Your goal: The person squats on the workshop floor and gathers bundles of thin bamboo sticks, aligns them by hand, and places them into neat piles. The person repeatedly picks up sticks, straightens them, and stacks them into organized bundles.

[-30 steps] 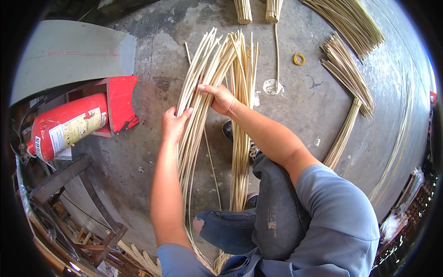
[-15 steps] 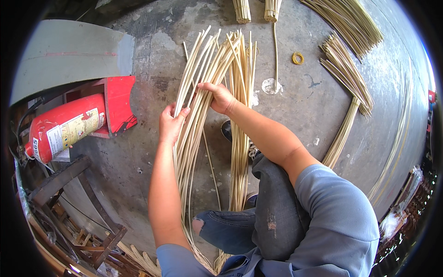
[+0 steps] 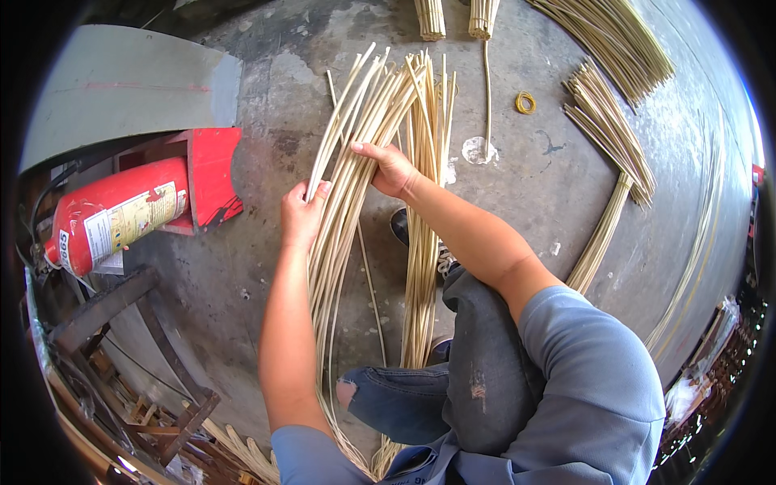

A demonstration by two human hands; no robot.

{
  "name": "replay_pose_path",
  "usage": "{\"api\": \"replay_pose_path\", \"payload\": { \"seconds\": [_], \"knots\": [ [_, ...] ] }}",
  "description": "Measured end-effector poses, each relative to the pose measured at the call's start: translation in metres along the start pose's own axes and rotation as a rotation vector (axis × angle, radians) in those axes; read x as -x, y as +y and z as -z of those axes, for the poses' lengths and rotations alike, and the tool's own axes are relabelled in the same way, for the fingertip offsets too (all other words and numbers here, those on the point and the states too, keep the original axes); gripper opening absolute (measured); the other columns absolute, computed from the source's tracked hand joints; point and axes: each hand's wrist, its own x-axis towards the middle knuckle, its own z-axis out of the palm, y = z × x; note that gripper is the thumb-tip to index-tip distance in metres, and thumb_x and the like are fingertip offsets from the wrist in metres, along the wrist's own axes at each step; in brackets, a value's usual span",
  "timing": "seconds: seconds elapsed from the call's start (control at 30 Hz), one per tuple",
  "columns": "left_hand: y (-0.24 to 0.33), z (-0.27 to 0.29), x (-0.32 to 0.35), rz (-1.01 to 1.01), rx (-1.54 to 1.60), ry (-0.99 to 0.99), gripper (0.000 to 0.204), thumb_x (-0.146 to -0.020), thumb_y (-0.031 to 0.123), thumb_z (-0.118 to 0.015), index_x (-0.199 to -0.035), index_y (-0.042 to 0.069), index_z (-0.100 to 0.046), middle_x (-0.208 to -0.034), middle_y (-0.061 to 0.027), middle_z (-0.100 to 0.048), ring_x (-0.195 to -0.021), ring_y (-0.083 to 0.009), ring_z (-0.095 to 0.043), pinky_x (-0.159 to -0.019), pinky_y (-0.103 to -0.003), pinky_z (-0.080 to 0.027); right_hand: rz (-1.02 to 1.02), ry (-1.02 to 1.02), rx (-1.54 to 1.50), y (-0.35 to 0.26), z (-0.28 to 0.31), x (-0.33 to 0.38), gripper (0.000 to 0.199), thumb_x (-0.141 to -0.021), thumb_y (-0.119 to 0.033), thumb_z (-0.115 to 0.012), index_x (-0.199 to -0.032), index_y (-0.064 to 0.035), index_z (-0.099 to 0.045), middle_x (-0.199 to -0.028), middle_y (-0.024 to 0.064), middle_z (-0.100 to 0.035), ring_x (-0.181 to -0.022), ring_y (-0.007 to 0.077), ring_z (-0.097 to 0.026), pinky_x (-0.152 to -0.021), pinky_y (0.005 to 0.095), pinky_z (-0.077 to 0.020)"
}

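Note:
A long bundle of pale rattan canes [image 3: 343, 202] slants in front of me, its tips fanning apart at the far end. My left hand [image 3: 303, 212] is closed around a few canes at the bundle's left side, thumb on top. My right hand [image 3: 390, 170] grips the thick middle of the bundle from the right, its thumb laid across the canes and its other fingers hidden beneath. A second bunch of canes [image 3: 420, 275] runs lengthwise just right of the held one, passing beside my leg and shoe. One loose cane [image 3: 370, 283] lies between the two.
At left a red fire extinguisher [image 3: 121, 212] lies in a red stand [image 3: 215, 179], near a dark metal frame [image 3: 105, 311]. Tied cane bundles [image 3: 482, 24] stand at the far side. More canes [image 3: 610, 133] lie at right. A yellow coil [image 3: 525, 103] rests on the concrete floor [image 3: 517, 194].
The canes in my left hand have drawn closer together at their tips. Both hands keep nearly the same place and grip. The view has shifted slightly.

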Motion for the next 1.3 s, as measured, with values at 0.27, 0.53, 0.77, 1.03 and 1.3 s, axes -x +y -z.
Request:
{"api": "replay_pose_path", "payload": {
  "seconds": [0.27, 0.53, 0.77, 1.03, 1.3],
  "knots": [
    [0.000, -0.009, 0.000, 0.031, 0.055, 0.025, 0.019, -0.090, 0.016, -0.077, -0.096, -0.001, -0.072, -0.079, -0.0045, -0.072, -0.071, -0.0097, -0.062, -0.068, -0.028, -0.050, 0.009, 0.054, 0.027, 0.003, -0.008, -0.002, 0.035, -0.084, -0.020, -0.078, -0.113, -0.0029, -0.066, -0.103, 0.0111, -0.071, -0.100, 0.0245, -0.067, -0.094, 0.0430, -0.0537],
    [-0.010, 0.003, -0.002, 0.095, 0.355, -0.040, 0.027, -0.088, 0.020, -0.082, -0.102, 0.003, -0.066, -0.087, -0.0005, -0.070, -0.075, -0.0075, -0.064, -0.066, -0.023, -0.051, -0.017, -0.006, -0.016, 0.002, 0.000, -0.005, 0.031, -0.084, -0.022, -0.076, -0.106, -0.0010, -0.067, -0.097, 0.0125, -0.072, -0.093, 0.0258, -0.069, -0.091, 0.0436, -0.0551],
    [-0.012, 0.009, -0.003, 0.059, 0.299, -0.045, 0.027, -0.092, 0.027, -0.077, -0.101, 0.004, -0.067, -0.088, 0.0007, -0.069, -0.079, -0.0071, -0.063, -0.065, -0.023, -0.050, -0.038, -0.029, -0.024, 0.002, 0.002, -0.005, 0.035, -0.083, -0.020, -0.078, -0.110, -0.0029, -0.066, -0.103, 0.0115, -0.071, -0.099, 0.0253, -0.067, -0.095, 0.0437, -0.0532],
    [-0.012, 0.002, -0.003, 0.052, 0.297, -0.024, 0.029, -0.092, 0.028, -0.079, -0.088, 0.002, -0.065, -0.077, 0.0008, -0.066, -0.067, -0.0058, -0.057, -0.059, -0.023, -0.046, -0.056, -0.014, -0.052, 0.000, -0.001, -0.003, 0.041, -0.083, -0.018, -0.080, -0.118, -0.0041, -0.064, -0.112, 0.0107, -0.070, -0.108, 0.0268, -0.066, -0.103, 0.0440, -0.0502],
    [-0.005, -0.010, -0.003, 0.099, 0.293, -0.002, 0.028, -0.095, 0.027, -0.075, -0.085, 0.002, -0.065, -0.073, 0.0017, -0.064, -0.065, -0.0055, -0.055, -0.058, -0.024, -0.044, -0.067, -0.013, -0.052, -0.002, 0.010, -0.001, 0.045, -0.083, -0.018, -0.079, -0.122, -0.0033, -0.062, -0.115, 0.0111, -0.069, -0.111, 0.0271, -0.066, -0.104, 0.0438, -0.0499]
  ]
}}
